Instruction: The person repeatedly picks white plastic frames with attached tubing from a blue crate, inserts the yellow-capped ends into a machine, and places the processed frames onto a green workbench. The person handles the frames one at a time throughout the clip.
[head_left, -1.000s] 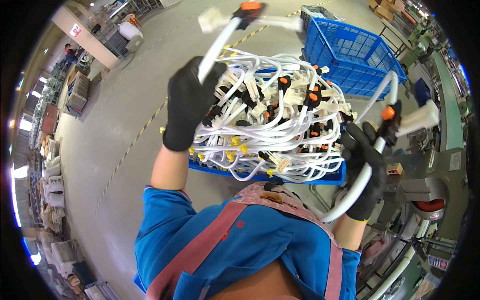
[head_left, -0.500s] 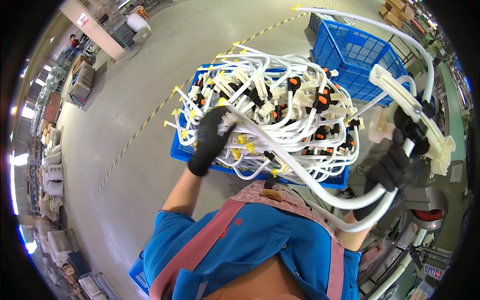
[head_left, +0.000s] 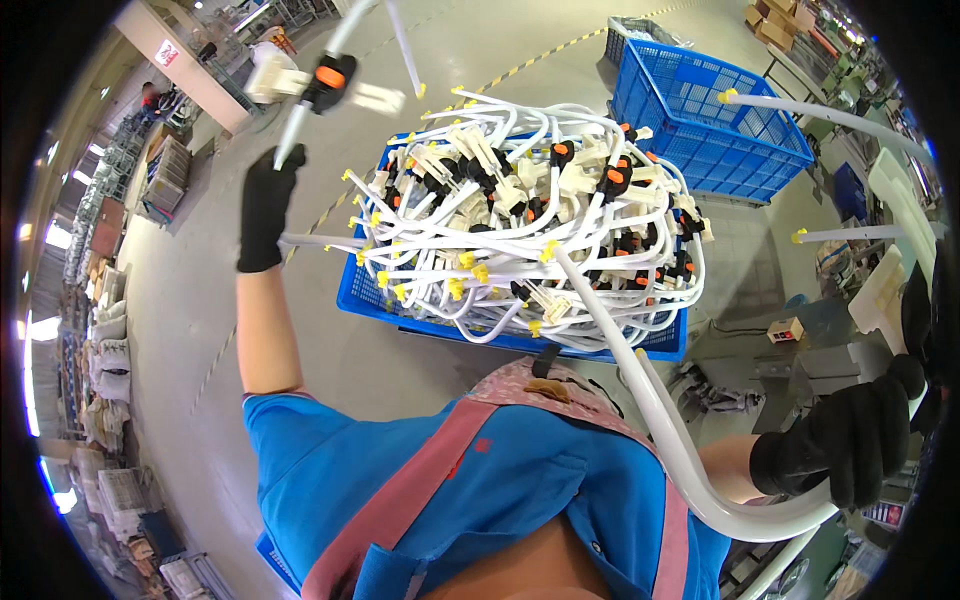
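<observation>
White left tube (head_left: 291, 138): left hand (head_left: 268, 210) clenched round, left of blue crate (head_left: 357, 292)
Right tube (head_left: 668, 440): right hand (head_left: 845, 440) likewise, crate's right
Pillar sign (head_left: 167, 52): unreadable

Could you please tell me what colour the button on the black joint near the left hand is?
The button is orange; it shows best in the head view.

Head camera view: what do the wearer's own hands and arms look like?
The left hand and right hand both wear black gloves that cover the fingers and end about the wrist. The forearms are bare. Above them are blue sleeves, the left one ending near the elbow; the right one is partly hidden.
</observation>
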